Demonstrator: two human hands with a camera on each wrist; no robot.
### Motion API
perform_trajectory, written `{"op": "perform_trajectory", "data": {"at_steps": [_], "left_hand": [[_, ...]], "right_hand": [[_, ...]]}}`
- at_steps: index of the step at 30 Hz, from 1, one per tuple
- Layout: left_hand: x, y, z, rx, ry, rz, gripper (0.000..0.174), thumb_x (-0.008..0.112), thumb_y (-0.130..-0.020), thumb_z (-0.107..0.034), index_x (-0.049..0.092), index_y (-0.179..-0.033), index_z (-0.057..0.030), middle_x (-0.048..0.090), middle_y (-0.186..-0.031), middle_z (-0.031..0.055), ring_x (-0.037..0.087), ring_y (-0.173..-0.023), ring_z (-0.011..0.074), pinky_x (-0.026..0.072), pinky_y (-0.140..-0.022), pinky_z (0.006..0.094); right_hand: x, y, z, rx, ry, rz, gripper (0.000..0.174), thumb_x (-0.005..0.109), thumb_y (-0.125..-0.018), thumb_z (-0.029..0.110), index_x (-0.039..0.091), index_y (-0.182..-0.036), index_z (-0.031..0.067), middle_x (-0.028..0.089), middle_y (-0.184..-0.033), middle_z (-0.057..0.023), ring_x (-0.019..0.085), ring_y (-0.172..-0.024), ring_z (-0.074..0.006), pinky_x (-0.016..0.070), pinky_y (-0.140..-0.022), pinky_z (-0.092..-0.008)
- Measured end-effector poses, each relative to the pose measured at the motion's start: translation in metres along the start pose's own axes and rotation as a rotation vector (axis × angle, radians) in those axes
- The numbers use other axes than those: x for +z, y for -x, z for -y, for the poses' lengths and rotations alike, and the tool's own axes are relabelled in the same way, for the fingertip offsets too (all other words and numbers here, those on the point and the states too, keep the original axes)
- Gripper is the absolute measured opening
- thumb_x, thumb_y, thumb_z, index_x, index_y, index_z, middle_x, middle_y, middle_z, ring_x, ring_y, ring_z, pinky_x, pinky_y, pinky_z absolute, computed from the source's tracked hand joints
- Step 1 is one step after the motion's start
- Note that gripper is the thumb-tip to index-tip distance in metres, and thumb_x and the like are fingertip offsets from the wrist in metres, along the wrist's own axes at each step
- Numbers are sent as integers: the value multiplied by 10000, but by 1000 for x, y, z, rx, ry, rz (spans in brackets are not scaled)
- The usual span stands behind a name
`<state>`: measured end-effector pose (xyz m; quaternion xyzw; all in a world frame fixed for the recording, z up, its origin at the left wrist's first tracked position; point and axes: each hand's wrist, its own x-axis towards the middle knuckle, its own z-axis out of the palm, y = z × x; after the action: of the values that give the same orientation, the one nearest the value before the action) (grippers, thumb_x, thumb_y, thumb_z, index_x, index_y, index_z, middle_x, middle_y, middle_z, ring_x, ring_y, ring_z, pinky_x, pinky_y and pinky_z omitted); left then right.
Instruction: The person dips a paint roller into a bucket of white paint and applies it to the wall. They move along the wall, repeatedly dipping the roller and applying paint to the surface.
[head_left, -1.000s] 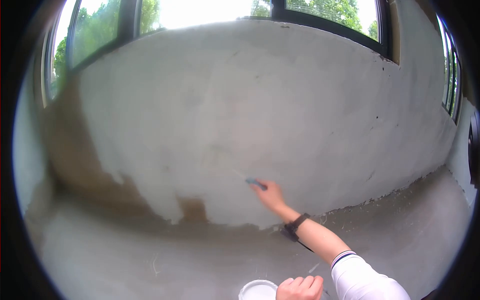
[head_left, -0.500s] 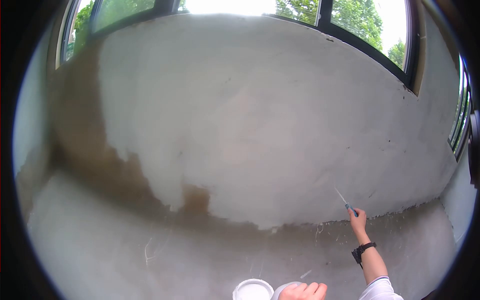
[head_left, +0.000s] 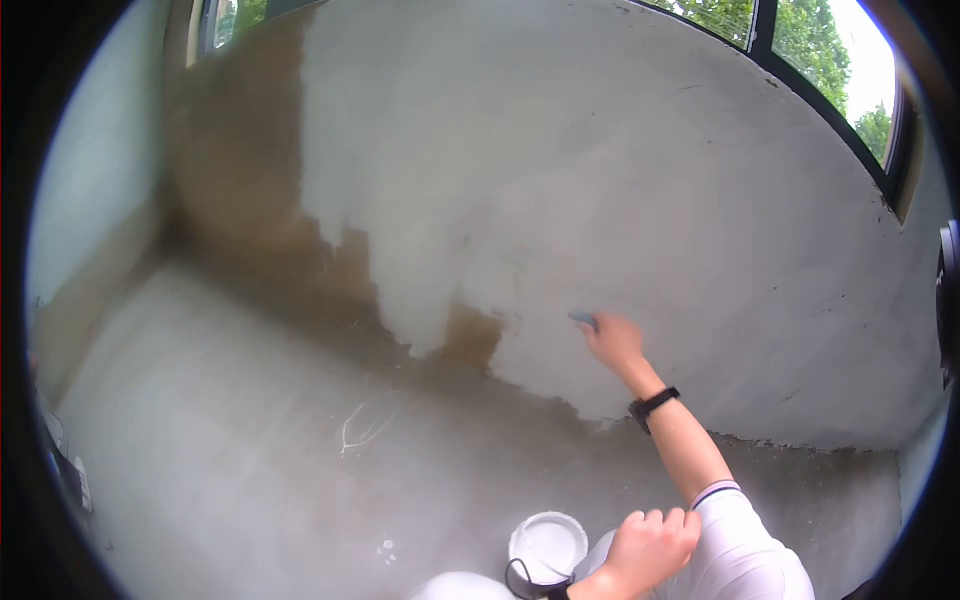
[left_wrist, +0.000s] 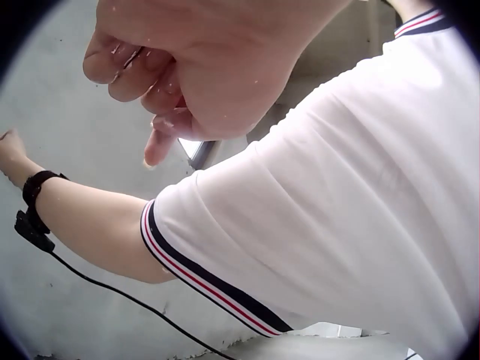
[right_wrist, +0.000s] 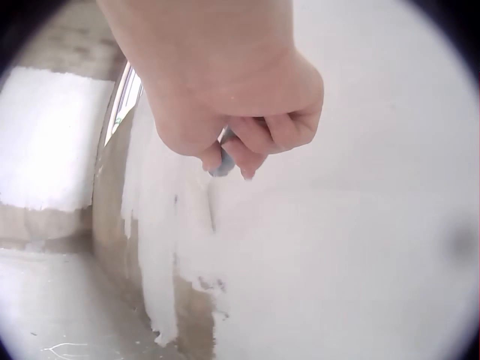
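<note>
My right hand (head_left: 615,343) is raised near the grey-white wall (head_left: 520,130), gripping a small blue-handled tool (head_left: 583,317). In the right wrist view the fingers of that hand (right_wrist: 247,120) curl round the blue handle (right_wrist: 223,161); its far end is hard to make out against the wall. My left hand (head_left: 655,545) hovers low by the body, just right of a white bucket (head_left: 548,518). The left wrist view shows this hand (left_wrist: 202,67) with fingers curled and nothing visible in them.
Brown uncoated wall (head_left: 235,160) shows at the left, with a small brown patch (head_left: 470,337) lower down. A dark-framed window (head_left: 820,95) is at the upper right. White marks (head_left: 365,425) lie on the grey floor (head_left: 210,400). A cable (left_wrist: 142,304) hangs from the right wrist.
The view has turned left and down. My right hand went right along the wall, then back left, still gripping the tool. My left hand has come further into view beside the bucket.
</note>
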<state>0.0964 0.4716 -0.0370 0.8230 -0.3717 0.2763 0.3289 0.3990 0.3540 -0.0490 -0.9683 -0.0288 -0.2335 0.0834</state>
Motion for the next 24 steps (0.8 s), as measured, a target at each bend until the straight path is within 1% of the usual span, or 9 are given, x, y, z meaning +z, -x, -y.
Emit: {"op": "perform_trajectory", "data": {"at_steps": [1,3,8,14,16,20,22,23,24], "left_hand": [[-5,-2,10,-20,-14,2,145,687,-707,-162,564,-631,-180,432,-558,-66,506,-478,101,291,-413,272],[-18,-8,35,-363,-20,747,98,658,-743,-114,735,-781,-160,736,-787,14,731,-747,186,461,-486,320],[-9,17,80,-514,-109,988,114,661,-787,-105,760,-798,-160,740,-774,-10,731,-747,167,471,-498,301],[-1,13,86,-426,57,800,80,667,-744,-107,729,-766,-153,720,-698,11,722,-665,172,468,-462,291],[1,12,78,-370,59,442,37,658,-702,-106,638,-698,-136,684,-625,22,709,-619,161,469,-456,267],[-16,3,95,-302,65,266,104,657,-705,-115,563,-674,-149,609,-545,-4,649,-513,123,385,-391,261],[-24,-2,113,-357,-150,-56,194,653,-661,-123,466,-625,-162,466,-486,-32,505,-410,115,334,-394,276],[-24,-1,120,-363,-202,-128,202,649,-658,-125,457,-621,-174,363,-479,-52,391,-374,111,265,-384,291],[-26,-1,124,-375,-207,-131,202,649,-658,-125,457,-621,-174,363,-479,-52,391,-374,111,265,-384,291]], "right_hand": [[21,-11,18,-40,81,106,311,646,-889,369,686,-865,61,667,-728,-151,656,-722,-390,514,-623,-491],[76,-25,23,-134,87,127,292,641,-889,351,676,-891,61,671,-768,-157,649,-755,-396,505,-651,-501],[77,1,-3,-85,157,151,320,623,-905,355,634,-865,39,664,-775,-179,641,-762,-406,494,-653,-506],[16,98,-110,127,335,72,366,569,-947,399,610,-854,48,638,-667,-176,638,-664,-416,486,-564,-519],[25,112,-126,189,386,117,376,553,-957,404,602,-879,39,633,-672,-189,632,-672,-428,478,-564,-529],[92,102,-93,109,410,162,443,481,-989,420,546,-1062,-12,661,-697,-214,660,-629,-412,526,-557,-505],[121,72,-48,22,398,166,454,480,-992,404,528,-1093,-36,670,-695,-190,673,-624,-383,530,-545,-486],[138,53,-26,-32,379,174,451,485,-990,405,526,-1089,-32,673,-694,-179,676,-619,-370,531,-538,-476],[153,36,-4,-87,363,184,447,491,-987,406,525,-1085,-28,677,-693,-169,680,-614,-358,531,-530,-466]]}}
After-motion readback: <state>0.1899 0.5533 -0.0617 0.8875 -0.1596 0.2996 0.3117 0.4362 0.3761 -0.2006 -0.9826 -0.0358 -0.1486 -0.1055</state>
